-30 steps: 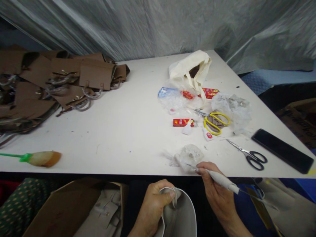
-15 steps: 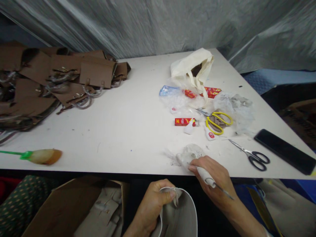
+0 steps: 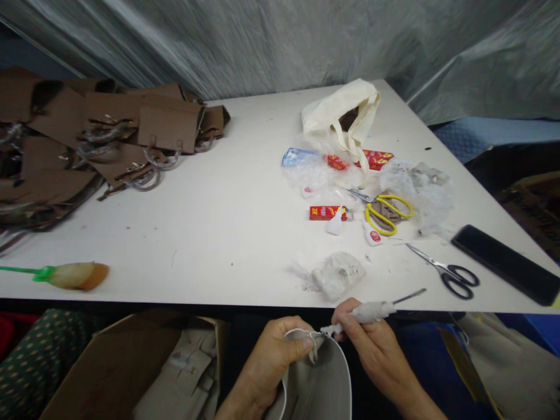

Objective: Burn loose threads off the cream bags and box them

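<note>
While the left hand (image 3: 273,364) pinches a pale bag (image 3: 324,382), the right hand (image 3: 375,353) grips a wrapped tool (image 3: 373,312).

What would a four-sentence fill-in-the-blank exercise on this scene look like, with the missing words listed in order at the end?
1. Of the left hand and the right hand, it is the ____ one that holds the wrapped tool; the other grips the pale grey piece.
2. The brown bags are piled toward the ____ side of the picture.
3. The scissors nearest the flat dark slab have ____ handles.
4. The brush-like thing has a ____ handle.

Missing words: right; left; black; green.
</note>
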Motion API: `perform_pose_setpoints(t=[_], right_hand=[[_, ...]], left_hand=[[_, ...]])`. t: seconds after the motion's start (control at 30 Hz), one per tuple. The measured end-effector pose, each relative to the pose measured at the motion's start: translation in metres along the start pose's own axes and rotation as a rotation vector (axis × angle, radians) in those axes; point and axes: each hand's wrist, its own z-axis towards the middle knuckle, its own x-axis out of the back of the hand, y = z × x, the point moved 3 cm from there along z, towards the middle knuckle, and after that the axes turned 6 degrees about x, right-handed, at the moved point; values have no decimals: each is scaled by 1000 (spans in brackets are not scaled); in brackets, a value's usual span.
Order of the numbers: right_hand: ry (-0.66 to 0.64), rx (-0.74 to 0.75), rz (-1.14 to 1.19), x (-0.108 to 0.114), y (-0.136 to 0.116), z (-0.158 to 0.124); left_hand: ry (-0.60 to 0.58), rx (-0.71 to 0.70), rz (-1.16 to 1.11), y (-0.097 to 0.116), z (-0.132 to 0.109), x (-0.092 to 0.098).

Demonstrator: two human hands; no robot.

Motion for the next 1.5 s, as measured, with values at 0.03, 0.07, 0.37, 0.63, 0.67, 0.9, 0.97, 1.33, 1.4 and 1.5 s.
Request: perform_pose_setpoints(t=[0.03,0.07,0.37,0.63,0.67,0.9,0.97,1.33,1.4,1.5], right_hand=[[-10,3,-1,0,0,0],[-19,8,-2,0,0,0],[-83,-28,29,-3,-2,8],[-122,25,-22,-1,-3,8],[-126,41,-36,0,-4,6],[-485,489,-377,6,-26,-11],[-450,549,-367,11,-28,-17],[75,237,110,2,4,-58],[66,201,7,-3,-1,-61],[-9,161,-177,-12,-14,-63]], left_hand=[[-7,-1,0,0,0,0],[-13,-4,3,-1,0,0],[27,-43,19,-6,1,-2],[55,28,-143,-12,3,-2],[53,31,-153,-12,3,-2],[81,-9,-92,-12,0,-6],[82,-13,-95,-13,-2,-8],[148,-191,78,-17,-26,-13],[171,-235,137,-17,-33,-15],[205,-325,282,-16,-45,-19]])
